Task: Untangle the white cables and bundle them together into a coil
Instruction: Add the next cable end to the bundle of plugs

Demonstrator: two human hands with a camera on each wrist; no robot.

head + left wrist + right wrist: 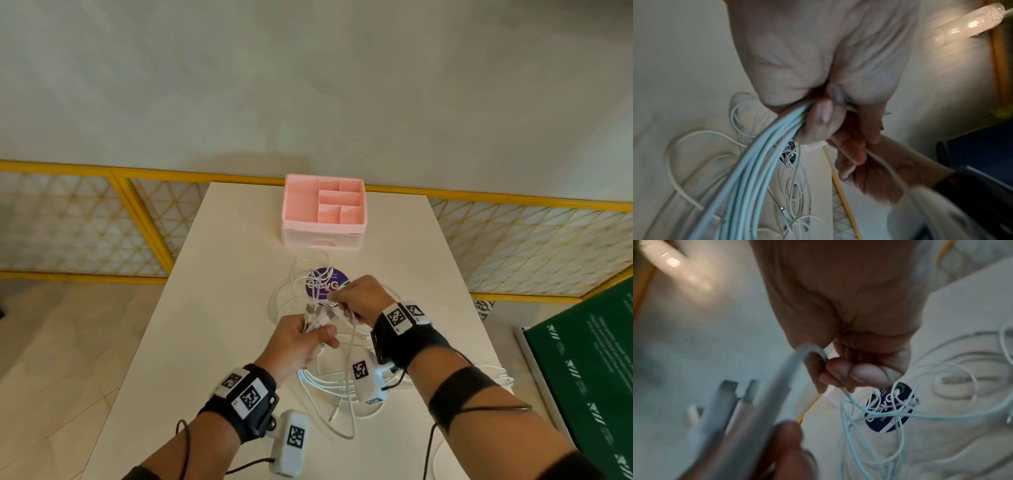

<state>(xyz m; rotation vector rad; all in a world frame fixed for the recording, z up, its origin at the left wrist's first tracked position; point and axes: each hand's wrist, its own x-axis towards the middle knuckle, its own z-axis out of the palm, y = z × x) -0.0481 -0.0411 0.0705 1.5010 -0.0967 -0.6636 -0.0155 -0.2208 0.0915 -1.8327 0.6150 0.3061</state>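
Several white cables (301, 291) lie tangled on the white table (212, 291), looping over a round purple sticker (325, 283). My left hand (301, 337) grips a bundle of cable ends, their plugs (317, 313) sticking up out of the fist; in the left wrist view the gathered strands (764, 159) run down from the curled fingers (820, 120). My right hand (359, 301), just right of the left, pinches a single cable (838, 389) with curled fingers (855, 373). More loops (329, 380) hang below both hands.
A pink compartment organiser with a drawer (323, 209) stands at the table's far edge. Yellow-framed lattice panels (85, 222) flank the table. A green board (582, 359) lies at the right. Wrist cameras (291, 442) hang under both forearms.
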